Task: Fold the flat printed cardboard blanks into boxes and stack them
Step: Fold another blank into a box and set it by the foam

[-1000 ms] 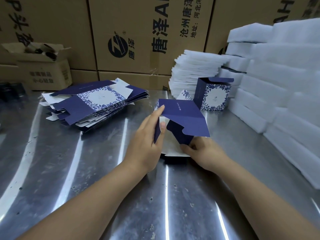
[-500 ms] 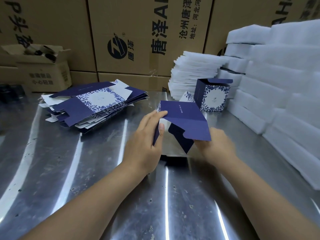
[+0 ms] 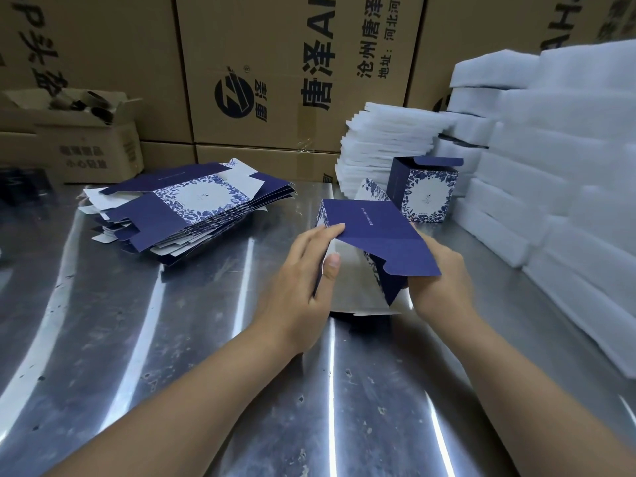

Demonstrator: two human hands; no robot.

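A half-folded navy cardboard blank [image 3: 373, 232] stands on the steel table [image 3: 172, 339] in the middle of the view, its white inside showing. My left hand [image 3: 303, 284] pinches its left wall, thumb inside and fingers outside. My right hand [image 3: 444, 284] grips its right side, fingers hidden behind the navy panel. A pile of flat navy and floral blanks [image 3: 186, 211] lies at the back left. One finished box [image 3: 425, 189] with a floral front stands upright at the back right, top flap open.
Stacks of white foam sheets [image 3: 389, 139] and thick white foam blocks [image 3: 557, 187] line the right side and back. Large brown shipping cartons [image 3: 275, 80] wall off the rear. A small open carton [image 3: 86, 142] sits at the far left.
My right hand has moved from under the front of the blank up to its right side. The blank has been pushed more upright and open. The left hand has kept its hold.
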